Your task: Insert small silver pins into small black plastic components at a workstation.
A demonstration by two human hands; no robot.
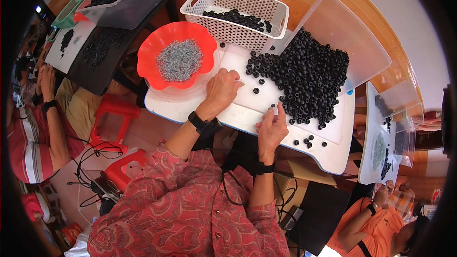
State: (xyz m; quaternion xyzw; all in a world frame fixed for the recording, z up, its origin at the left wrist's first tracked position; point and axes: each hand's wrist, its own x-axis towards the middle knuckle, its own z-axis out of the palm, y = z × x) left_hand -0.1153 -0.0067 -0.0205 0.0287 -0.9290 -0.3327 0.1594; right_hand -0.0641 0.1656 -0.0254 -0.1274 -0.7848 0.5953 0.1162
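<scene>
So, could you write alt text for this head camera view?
Two hands, left and right, rest on a white board beside a heap of small black rings; a red bowl of grey bits and a white basket stand behind.

Person wears short-sleeved shirt, red-pink w/ pale paisley-floral print, buttons down front; black strap w/ small black box on left wrist, just below left hand; plain black band on right wrist, below right hand; thin black cables hang across lap.

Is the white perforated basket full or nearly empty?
Nearly empty: the white basket holds only a shallow layer of black rings on its bottom.
</scene>
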